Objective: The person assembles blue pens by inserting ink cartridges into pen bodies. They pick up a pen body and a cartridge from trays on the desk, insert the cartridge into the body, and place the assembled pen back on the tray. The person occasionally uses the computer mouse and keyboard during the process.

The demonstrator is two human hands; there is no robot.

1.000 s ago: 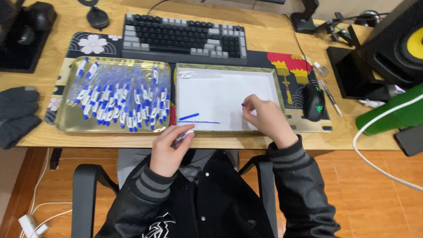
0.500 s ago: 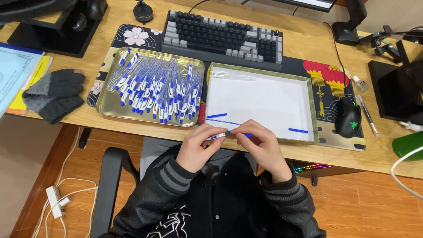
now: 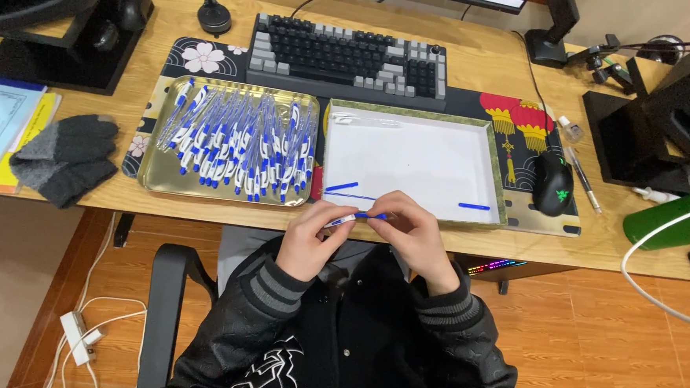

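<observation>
Pen (image 3: 357, 216), blue and white, lay level between both hands at the near edge of the white tray (image 3: 409, 164). The left hand (image 3: 317, 240) pinched its pale end with narrowed fingers; the right hand (image 3: 410, 233) closed its fingers around the blue end. Inside the tray lay loose blue parts (image 3: 342, 187). Left of the tray, a gold tray (image 3: 155, 178) held many more pens (image 3: 241, 145). Both trays sat on the bench (image 3: 478, 63).
</observation>
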